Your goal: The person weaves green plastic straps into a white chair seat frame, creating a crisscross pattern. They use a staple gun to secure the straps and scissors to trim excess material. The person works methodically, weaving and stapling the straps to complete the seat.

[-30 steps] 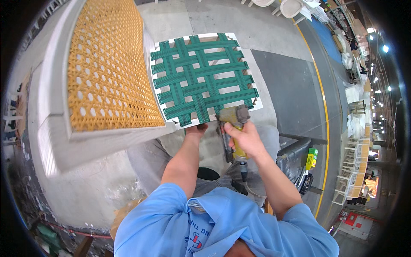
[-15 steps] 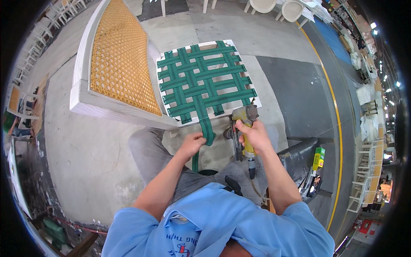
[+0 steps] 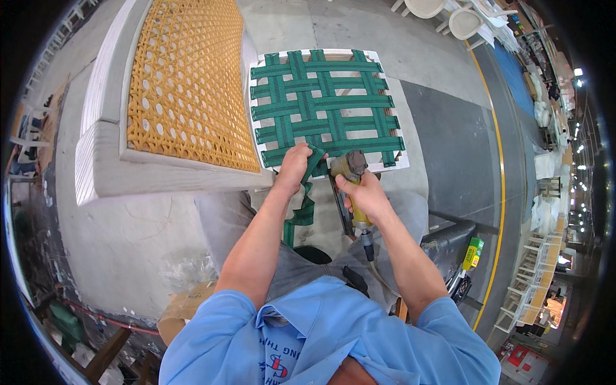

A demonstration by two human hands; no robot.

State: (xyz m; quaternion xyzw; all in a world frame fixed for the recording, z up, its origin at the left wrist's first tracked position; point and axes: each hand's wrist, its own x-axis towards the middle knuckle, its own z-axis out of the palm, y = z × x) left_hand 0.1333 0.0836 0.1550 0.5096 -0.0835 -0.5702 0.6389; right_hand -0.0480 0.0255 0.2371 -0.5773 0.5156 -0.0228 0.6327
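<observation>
Webbing (image 3: 307, 192) is pinched in the left hand (image 3: 294, 168) at the near edge of the seat frame (image 3: 264, 157), its loose end hanging down toward the lap. It looks soft, light and limp, so it is best gripped close to the frame. The right hand (image 3: 364, 192) is closed around the stapler (image 3: 351, 172), just beside the webbing

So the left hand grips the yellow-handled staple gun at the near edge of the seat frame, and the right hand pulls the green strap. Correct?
Swapped. In the head view the right hand grips the yellow-handled staple gun at the near edge of the seat frame; the left hand pulls the green strap.
</observation>
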